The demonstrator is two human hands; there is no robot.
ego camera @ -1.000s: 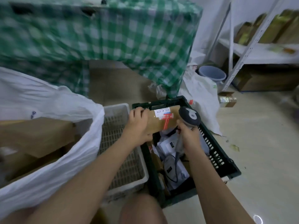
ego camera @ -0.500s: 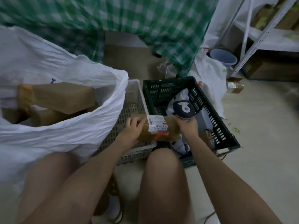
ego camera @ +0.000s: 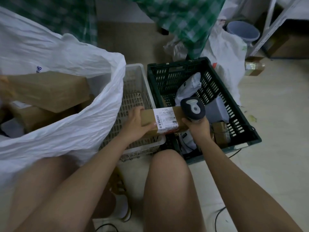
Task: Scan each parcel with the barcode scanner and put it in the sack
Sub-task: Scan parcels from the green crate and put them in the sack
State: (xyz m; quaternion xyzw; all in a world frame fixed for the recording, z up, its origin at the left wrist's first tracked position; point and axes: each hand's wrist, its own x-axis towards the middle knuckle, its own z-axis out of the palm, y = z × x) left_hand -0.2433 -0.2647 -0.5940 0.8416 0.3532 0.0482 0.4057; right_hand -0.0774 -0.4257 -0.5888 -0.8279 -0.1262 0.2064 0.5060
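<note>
My left hand grips the left end of a brown cardboard parcel with a white barcode label facing up. The parcel hangs above the gap between the white basket and the dark green crate. My right hand holds the dark barcode scanner by its handle, its head right at the parcel's right end. The white sack stands open on the left with several brown parcels inside. More parcels and soft mailers lie in the green crate.
My bare knees fill the bottom of the view. A green checked cloth hangs over a table behind the crates. White plastic bags, a blue bucket and a metal shelf stand at the right. A scanner cable runs across the pale floor.
Both hands have brought the parcel and scanner leftward and toward me, out over the crate's left edge. The label now faces up with its barcode in plain sight. The view tilted down to the sack.
</note>
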